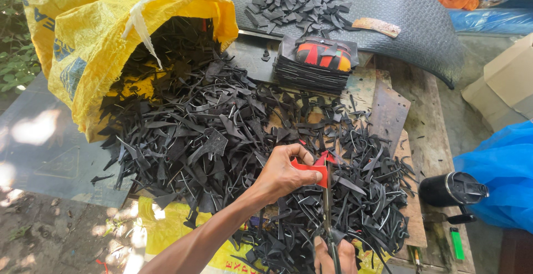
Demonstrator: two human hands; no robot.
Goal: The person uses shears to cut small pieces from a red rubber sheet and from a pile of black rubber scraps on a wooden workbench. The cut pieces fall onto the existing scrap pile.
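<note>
Left hand (286,171) pinches a small red scrap (313,169) while scissors (328,218) in the right hand (333,256) meet its edge.

The right hand is clenched on the scissor handles at the bottom edge, blades pointing up to the flat, angular red piece above a heap of black offcuts (222,141). Upper left, a yellow woven sack (83,35) with blue print lies open, spilling offcuts. A cardboard box (508,85) sits right, a blue plastic bag (502,168) below it.
</note>
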